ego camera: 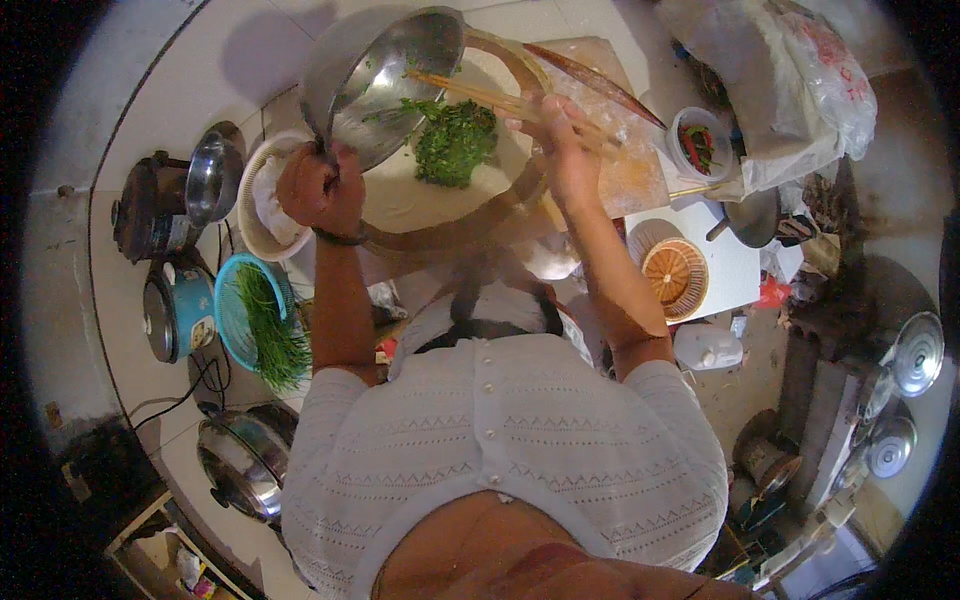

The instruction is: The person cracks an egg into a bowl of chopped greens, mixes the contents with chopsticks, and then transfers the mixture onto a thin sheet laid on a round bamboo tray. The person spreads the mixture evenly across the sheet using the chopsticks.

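Note:
My left hand [322, 186] grips the rim of a metal bowl [405, 52], which is tipped on its side. Chopped green herbs [456, 142] lie in a heap beside the bowl's mouth, on a pale, smooth mass [397, 202] within a wide round vessel [442, 244]. Bits of green cling to the bowl's inner wall. In my right hand [562, 142] are wooden chopsticks [480, 94], slightly blurred, their tips at the bowl's opening above the herbs. Whether the pale mass is dough or batter I cannot tell.
Right of the vessel lie a floured wooden board [630, 161] and a tapered wooden rolling pin [600, 86]. Further right are a tub of peppers [699, 142] and a wicker basket [675, 279]. At left stand a white basket [251, 202], a blue basket [225, 300] with green stalks, and a cooker [180, 311].

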